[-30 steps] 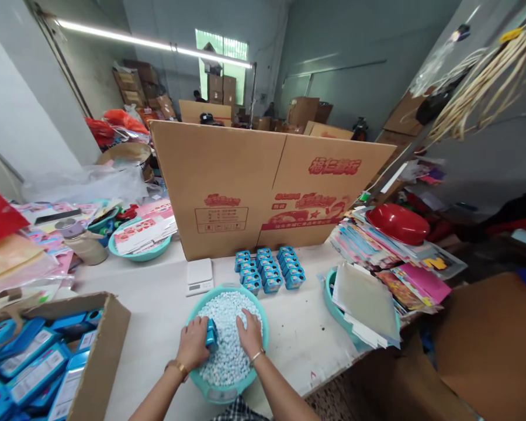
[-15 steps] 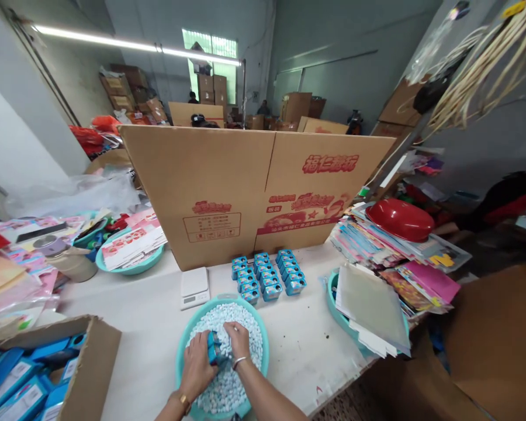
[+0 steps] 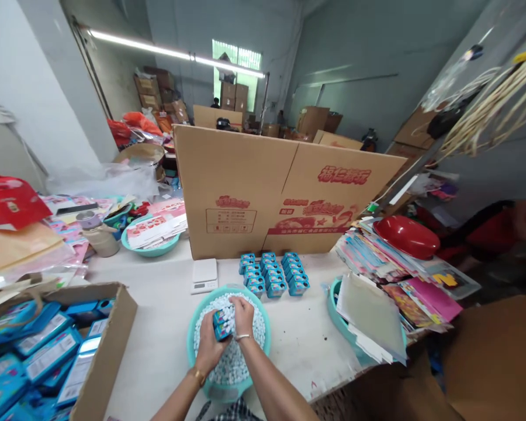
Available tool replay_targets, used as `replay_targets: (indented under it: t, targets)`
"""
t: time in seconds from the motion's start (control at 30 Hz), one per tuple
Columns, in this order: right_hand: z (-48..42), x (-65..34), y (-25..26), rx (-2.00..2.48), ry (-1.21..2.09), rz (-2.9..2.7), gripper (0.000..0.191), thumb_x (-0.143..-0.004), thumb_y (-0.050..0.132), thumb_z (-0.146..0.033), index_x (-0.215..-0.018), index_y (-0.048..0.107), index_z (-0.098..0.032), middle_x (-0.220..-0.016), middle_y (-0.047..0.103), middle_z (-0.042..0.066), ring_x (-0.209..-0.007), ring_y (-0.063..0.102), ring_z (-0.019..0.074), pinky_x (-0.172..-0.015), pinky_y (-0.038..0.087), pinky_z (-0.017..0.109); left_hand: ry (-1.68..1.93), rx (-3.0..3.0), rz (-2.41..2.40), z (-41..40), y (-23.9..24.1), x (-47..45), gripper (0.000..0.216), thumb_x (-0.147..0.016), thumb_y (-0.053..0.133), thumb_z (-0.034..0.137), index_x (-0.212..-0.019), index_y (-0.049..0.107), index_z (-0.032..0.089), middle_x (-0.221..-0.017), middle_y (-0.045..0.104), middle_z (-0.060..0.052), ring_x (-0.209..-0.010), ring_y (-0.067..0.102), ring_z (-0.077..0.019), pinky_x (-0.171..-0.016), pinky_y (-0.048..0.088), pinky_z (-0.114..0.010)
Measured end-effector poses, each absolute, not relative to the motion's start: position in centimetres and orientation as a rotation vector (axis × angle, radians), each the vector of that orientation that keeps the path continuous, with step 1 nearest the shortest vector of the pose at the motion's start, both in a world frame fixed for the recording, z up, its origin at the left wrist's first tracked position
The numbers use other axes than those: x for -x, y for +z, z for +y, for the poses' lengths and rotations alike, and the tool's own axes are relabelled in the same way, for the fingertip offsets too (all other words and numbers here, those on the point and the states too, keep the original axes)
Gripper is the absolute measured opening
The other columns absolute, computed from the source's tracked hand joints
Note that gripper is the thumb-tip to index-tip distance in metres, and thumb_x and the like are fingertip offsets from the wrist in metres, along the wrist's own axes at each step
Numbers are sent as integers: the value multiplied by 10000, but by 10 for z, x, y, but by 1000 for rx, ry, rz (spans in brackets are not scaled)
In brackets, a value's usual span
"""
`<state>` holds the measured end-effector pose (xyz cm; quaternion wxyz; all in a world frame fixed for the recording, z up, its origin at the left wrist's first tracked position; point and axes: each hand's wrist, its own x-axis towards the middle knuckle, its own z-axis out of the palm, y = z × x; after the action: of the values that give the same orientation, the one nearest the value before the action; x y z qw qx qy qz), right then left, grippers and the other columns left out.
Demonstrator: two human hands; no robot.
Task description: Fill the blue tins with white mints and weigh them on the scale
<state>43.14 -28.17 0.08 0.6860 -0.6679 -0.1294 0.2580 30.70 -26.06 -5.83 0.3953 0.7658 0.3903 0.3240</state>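
Observation:
Small white and pale-blue candies [image 3: 231, 363] fill a round turquoise basin [image 3: 267, 332] in front of me. Over them, my left hand [image 3: 211, 344] is wrapped around small blue boxes [image 3: 221, 325], which look like two side by side with their tops facing up. My right hand [image 3: 244, 316] is just right of these boxes, its fingers curled together; what they hold, if anything, is hidden. Beyond the basin, several similar blue boxes [image 3: 274, 275] stand in three rows on the white table.
A small white scale [image 3: 204, 275] sits behind the basin. An upright cardboard sheet [image 3: 236, 175] stands across the back. At left is a carton [image 3: 109, 345] of blue boxes. On the right are a turquoise tub [image 3: 339, 316] with sheets on it and a red bowl [image 3: 406, 235].
The camera view has swung left. My left hand has tilted the blue boxes so that their tops show more. My right hand has shifted slightly upward relative to the basin.

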Motion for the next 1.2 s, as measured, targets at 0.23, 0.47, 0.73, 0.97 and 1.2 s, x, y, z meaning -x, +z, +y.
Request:
replay_targets:
  t: [0.23,0.47,0.73,0.97,1.2]
  targets:
    - [-279,-425,1,1427,588,-245,242,-670,620,-384,-574,708,-180,-624,701,25,-682,606,197,-688,470,289,816,-1919,1066,-262,-56,-304,715,-581,706,245,-1258,488,171,-1276,591,-144,-1216,558,-356,-1057,422,-550]
    - [-279,-424,-7,1397,622,-226,229,-661,610,-377,-579,693,-180,-643,696,33,-711,614,202,-715,473,287,672,-1897,1091,-253,-56,-304,771,-532,703,186,-1269,482,145,-1294,583,-160,-1221,553,-367,-1065,409,-543]
    - [-279,-430,-16,1321,681,-168,357,-755,565,-460,-869,736,-168,-787,728,49,-844,664,218,-800,490,300,655,-1863,1039,-243,-52,-309,764,-491,688,146,-1235,515,166,-1269,602,-135,-1205,562,-371,-1056,414,-549]
    - [-279,-421,-23,1393,716,-202,393,-787,558,-468,-1023,709,-192,-1095,716,69,-1055,638,226,-907,476,301,570,-1797,990,-239,-43,-314,755,-482,680,93,-1214,514,182,-1179,640,-101,-1088,629,-326,-966,491,-510]
    - [-307,-444,-37,1305,920,-251,523,-874,454,-560,-1227,647,-225,-1264,663,82,-1134,622,242,-932,469,351,487,-1619,892,-234,-38,-299,809,-515,718,137,-1278,458,203,-1187,650,-85,-1095,641,-302,-987,496,-500]
